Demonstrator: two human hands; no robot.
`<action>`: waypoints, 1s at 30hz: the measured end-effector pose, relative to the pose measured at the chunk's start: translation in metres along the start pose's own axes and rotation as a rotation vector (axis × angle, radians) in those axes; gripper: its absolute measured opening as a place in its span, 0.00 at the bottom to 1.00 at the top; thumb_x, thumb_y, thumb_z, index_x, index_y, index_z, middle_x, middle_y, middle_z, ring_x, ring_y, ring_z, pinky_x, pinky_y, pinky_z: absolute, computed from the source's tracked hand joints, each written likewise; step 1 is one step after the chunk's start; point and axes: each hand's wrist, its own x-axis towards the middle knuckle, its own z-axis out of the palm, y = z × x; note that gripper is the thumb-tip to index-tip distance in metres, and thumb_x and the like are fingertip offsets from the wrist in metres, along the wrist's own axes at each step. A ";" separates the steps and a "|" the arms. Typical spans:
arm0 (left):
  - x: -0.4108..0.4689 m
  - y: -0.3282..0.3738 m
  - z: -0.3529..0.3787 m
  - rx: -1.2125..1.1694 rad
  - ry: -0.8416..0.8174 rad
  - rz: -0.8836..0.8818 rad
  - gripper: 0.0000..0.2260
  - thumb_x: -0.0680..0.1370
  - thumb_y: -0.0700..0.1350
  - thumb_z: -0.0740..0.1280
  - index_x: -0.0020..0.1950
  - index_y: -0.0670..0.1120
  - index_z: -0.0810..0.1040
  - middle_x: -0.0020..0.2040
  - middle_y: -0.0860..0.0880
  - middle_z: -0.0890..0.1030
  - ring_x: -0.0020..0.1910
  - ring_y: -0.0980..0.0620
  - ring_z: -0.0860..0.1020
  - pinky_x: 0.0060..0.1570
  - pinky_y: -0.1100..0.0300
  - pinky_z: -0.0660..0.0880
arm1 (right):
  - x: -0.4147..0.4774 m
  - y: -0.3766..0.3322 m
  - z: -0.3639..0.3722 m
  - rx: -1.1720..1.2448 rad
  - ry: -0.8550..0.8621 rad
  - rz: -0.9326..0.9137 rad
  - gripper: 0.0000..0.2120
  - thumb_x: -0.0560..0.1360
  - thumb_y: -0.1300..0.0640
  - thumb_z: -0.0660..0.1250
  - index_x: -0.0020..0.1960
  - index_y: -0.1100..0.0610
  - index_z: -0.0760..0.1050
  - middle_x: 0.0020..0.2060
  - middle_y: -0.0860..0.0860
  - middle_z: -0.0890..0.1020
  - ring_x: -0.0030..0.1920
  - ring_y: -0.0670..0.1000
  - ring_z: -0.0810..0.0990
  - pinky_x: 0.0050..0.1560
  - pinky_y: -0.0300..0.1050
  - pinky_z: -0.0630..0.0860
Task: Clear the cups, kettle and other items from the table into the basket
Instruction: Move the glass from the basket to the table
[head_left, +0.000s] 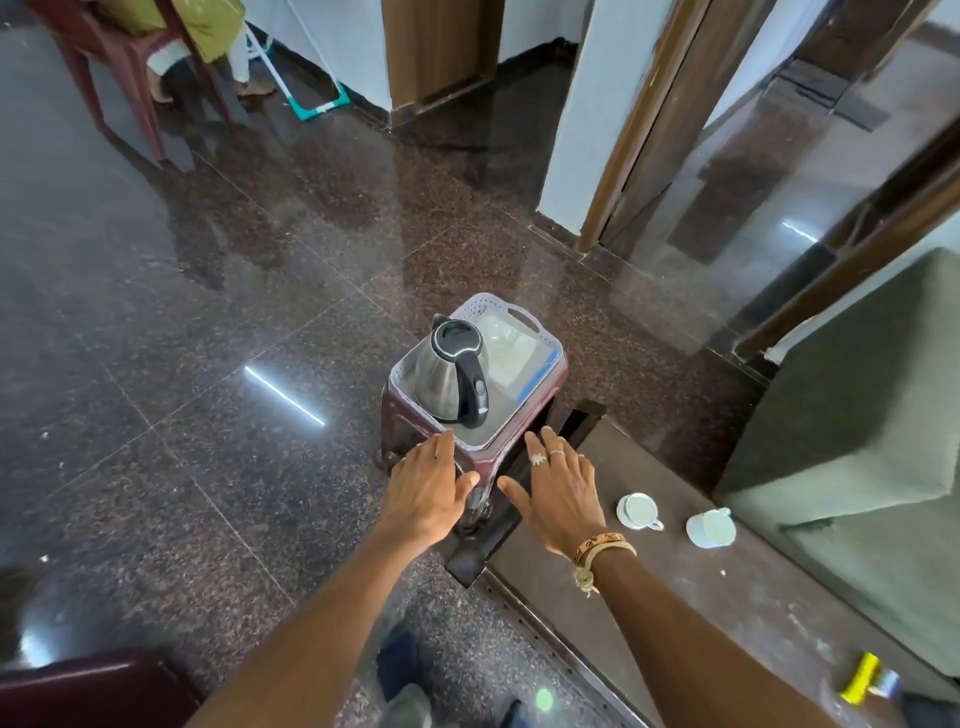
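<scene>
A steel kettle (451, 375) with a black lid and handle stands upright inside the pale plastic basket (540, 332), which sits on a maroon stool (400, 410). Clear and white items lie in the basket behind the kettle. My left hand (426, 493) is spread flat with straight fingers just before the basket's near left corner. My right hand (558, 488), wearing rings and a wrist thread, is spread flat near the basket's near right corner. Neither hand holds anything. Two white cups (639, 512) (710, 527) lie on the brown table (675, 613) to the right.
A yellow and silver object (867, 680) lies at the table's near right. A grey-green sofa (857, 415) borders the table on the right. A maroon chair (119, 67) with a seated person stands far left, with a mop (311, 98) beside it. The dark granite floor spreads to the left.
</scene>
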 end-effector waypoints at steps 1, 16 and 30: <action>0.008 -0.001 -0.003 -0.007 0.001 0.022 0.31 0.80 0.60 0.61 0.77 0.44 0.59 0.71 0.44 0.72 0.69 0.44 0.72 0.66 0.49 0.71 | 0.005 -0.001 -0.002 0.003 0.008 0.017 0.36 0.80 0.35 0.53 0.80 0.55 0.53 0.79 0.56 0.55 0.79 0.59 0.54 0.76 0.60 0.54; 0.070 0.015 -0.007 -0.006 -0.099 0.106 0.25 0.81 0.59 0.60 0.73 0.46 0.66 0.63 0.46 0.77 0.63 0.46 0.76 0.60 0.50 0.75 | 0.060 0.017 -0.014 0.023 0.019 0.073 0.37 0.80 0.34 0.52 0.80 0.55 0.51 0.79 0.57 0.56 0.78 0.60 0.55 0.76 0.61 0.56; 0.172 0.060 -0.032 0.014 0.065 0.190 0.20 0.81 0.53 0.63 0.70 0.45 0.71 0.59 0.45 0.81 0.60 0.45 0.78 0.57 0.49 0.77 | 0.153 0.066 -0.050 0.090 0.084 0.055 0.38 0.78 0.38 0.60 0.79 0.58 0.53 0.78 0.57 0.57 0.77 0.60 0.58 0.75 0.60 0.58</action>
